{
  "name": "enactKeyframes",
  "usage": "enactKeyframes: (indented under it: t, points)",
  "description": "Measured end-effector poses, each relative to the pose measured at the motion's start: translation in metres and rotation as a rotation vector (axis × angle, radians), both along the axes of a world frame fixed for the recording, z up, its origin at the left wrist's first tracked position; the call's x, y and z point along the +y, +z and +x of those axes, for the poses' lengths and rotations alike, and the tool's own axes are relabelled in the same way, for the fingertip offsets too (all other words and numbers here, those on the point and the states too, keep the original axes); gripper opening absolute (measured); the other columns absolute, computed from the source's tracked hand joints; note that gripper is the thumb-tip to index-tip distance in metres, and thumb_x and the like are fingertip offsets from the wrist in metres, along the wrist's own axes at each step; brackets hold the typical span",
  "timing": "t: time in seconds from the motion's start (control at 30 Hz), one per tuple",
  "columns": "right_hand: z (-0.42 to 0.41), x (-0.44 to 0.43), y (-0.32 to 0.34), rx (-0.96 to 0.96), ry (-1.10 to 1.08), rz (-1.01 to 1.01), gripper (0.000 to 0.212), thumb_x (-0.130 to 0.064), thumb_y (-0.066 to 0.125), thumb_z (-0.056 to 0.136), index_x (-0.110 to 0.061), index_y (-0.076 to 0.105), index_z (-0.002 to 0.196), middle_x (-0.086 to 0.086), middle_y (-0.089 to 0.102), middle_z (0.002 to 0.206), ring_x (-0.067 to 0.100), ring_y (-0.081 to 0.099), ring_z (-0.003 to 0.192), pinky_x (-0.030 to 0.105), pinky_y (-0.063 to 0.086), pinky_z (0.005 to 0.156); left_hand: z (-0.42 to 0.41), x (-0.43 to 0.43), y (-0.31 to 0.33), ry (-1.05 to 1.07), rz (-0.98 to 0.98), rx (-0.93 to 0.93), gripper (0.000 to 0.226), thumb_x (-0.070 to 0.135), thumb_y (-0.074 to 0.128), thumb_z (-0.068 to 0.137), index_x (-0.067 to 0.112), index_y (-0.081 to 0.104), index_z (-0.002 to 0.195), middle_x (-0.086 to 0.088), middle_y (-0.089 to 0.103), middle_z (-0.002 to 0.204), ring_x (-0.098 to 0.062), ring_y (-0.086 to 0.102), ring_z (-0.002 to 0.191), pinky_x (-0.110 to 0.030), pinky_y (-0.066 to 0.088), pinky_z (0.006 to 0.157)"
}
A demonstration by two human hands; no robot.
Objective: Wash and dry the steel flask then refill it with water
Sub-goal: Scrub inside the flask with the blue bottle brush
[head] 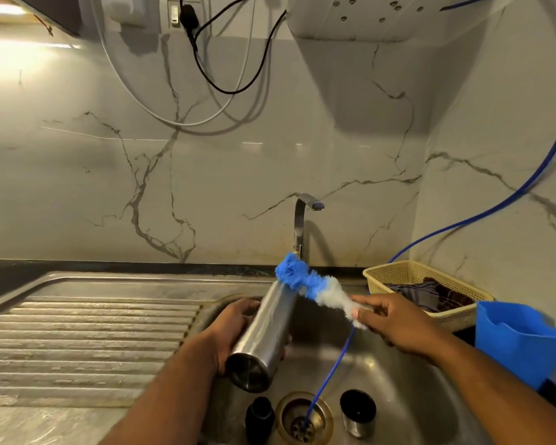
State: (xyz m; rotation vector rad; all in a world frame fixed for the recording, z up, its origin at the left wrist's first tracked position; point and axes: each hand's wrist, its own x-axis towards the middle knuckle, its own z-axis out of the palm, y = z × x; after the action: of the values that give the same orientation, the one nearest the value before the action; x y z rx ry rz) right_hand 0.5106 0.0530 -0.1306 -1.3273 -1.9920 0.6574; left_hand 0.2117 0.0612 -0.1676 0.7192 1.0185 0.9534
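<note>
Left hand (235, 332): curled round the lower body of the steel flask (267, 332), holding it tilted above the sink (398, 380), mouth pointing away toward the tap (300, 226).
Brush (305, 281): the blue-and-white bristle head lies across the flask mouth, not inside.
Right hand (395, 322): pinches the brush at its white end.
Doing it well: probably line the head up with the opening, push straight in, and twist down to the base against a firm left-hand grip.
</note>
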Motion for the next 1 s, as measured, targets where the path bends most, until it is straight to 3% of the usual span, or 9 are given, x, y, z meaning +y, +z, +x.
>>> enactKeyframes:
  t: [0.17, 0.27, 0.4, 0.47, 0.57, 0.73, 0.8, 0.9, 1.0]
  points:
    - [0.008, -0.012, 0.014, -0.022, 0.204, -0.252, 0.031, -0.03, 0.068, 0.097, -0.047, 0.068, 0.122, 0.002, 0.06, 0.068, 0.016, 0.044, 0.056, 0.025, 0.035, 0.049, -0.001, -0.001, -0.001, 0.009, 0.027, 0.039, 0.069, 0.046, 0.072, 0.078, -0.002, 0.059, 0.126, -0.029, 0.069, 0.101, -0.039, 0.067, 0.077, -0.051, 0.054, 0.083]
    - [0.007, -0.016, 0.019, -0.05, 0.251, -0.278, 0.031, -0.028, 0.068, 0.096, -0.043, 0.068, 0.123, -0.002, 0.061, 0.066, 0.011, 0.046, 0.055, 0.023, 0.038, 0.05, -0.004, -0.004, -0.001, -0.004, 0.037, -0.002, 0.087, 0.047, 0.085, 0.06, 0.0, 0.059, 0.129, -0.027, 0.069, 0.103, -0.037, 0.067, 0.077, -0.049, 0.052, 0.08]
    - [0.0, -0.009, 0.01, -0.027, 0.098, -0.044, 0.03, -0.029, 0.068, 0.097, -0.051, 0.064, 0.117, -0.008, 0.064, 0.058, 0.012, 0.043, 0.052, 0.021, 0.037, 0.047, -0.001, -0.009, 0.005, -0.01, -0.032, -0.057, 0.064, 0.048, 0.058, 0.092, 0.001, 0.051, 0.135, -0.037, 0.064, 0.119, -0.046, 0.069, 0.087, -0.048, 0.06, 0.071]
    - [0.004, -0.01, 0.01, -0.027, 0.105, -0.093, 0.03, -0.031, 0.068, 0.096, -0.051, 0.065, 0.118, -0.004, 0.061, 0.06, 0.014, 0.043, 0.053, 0.023, 0.036, 0.047, 0.0, -0.01, 0.006, 0.018, -0.035, -0.06, 0.058, 0.041, 0.049, 0.096, -0.001, 0.053, 0.135, -0.038, 0.063, 0.122, -0.046, 0.069, 0.088, -0.048, 0.06, 0.073]
    - [0.01, -0.016, 0.011, -0.038, 0.24, -0.29, 0.031, -0.03, 0.068, 0.096, -0.046, 0.068, 0.123, -0.004, 0.057, 0.063, 0.013, 0.044, 0.056, 0.025, 0.036, 0.05, -0.003, -0.007, 0.001, 0.072, -0.024, -0.013, 0.059, 0.04, 0.058, 0.091, -0.002, 0.058, 0.132, -0.033, 0.067, 0.12, -0.046, 0.066, 0.099, -0.051, 0.054, 0.09]
    - [0.005, -0.009, 0.009, -0.043, 0.128, -0.092, 0.03, -0.029, 0.071, 0.095, -0.049, 0.068, 0.117, -0.003, 0.056, 0.057, 0.011, 0.041, 0.049, 0.022, 0.034, 0.045, -0.003, -0.006, 0.001, 0.069, -0.001, 0.009, 0.059, 0.043, 0.055, 0.095, -0.006, 0.059, 0.127, -0.03, 0.068, 0.1, -0.04, 0.067, 0.078, -0.051, 0.054, 0.078]
    - [0.009, -0.011, 0.01, -0.036, 0.184, -0.184, 0.032, -0.028, 0.07, 0.095, -0.047, 0.068, 0.121, -0.003, 0.057, 0.06, 0.012, 0.043, 0.052, 0.024, 0.034, 0.047, -0.002, -0.007, 0.002, 0.051, 0.013, -0.001, 0.057, 0.044, 0.059, 0.091, -0.004, 0.062, 0.123, -0.028, 0.069, 0.094, -0.038, 0.066, 0.073, -0.05, 0.055, 0.076]
    - [0.008, -0.012, 0.008, -0.033, 0.236, -0.257, 0.033, -0.031, 0.069, 0.096, -0.044, 0.068, 0.126, -0.003, 0.058, 0.063, 0.013, 0.044, 0.055, 0.025, 0.036, 0.049, -0.002, -0.008, 0.004, 0.03, 0.029, -0.005, 0.063, 0.046, 0.069, 0.078, -0.002, 0.064, 0.119, -0.027, 0.07, 0.101, -0.036, 0.066, 0.077, -0.048, 0.054, 0.077]
    - [0.003, -0.007, 0.007, -0.049, 0.143, -0.092, 0.03, -0.032, 0.07, 0.095, -0.048, 0.068, 0.12, -0.003, 0.058, 0.058, 0.013, 0.041, 0.05, 0.023, 0.034, 0.046, 0.0, -0.011, 0.006, 0.008, -0.003, -0.03, 0.058, 0.046, 0.06, 0.094, 0.0, 0.055, 0.128, -0.033, 0.067, 0.114, -0.042, 0.069, 0.082, -0.045, 0.06, 0.066]
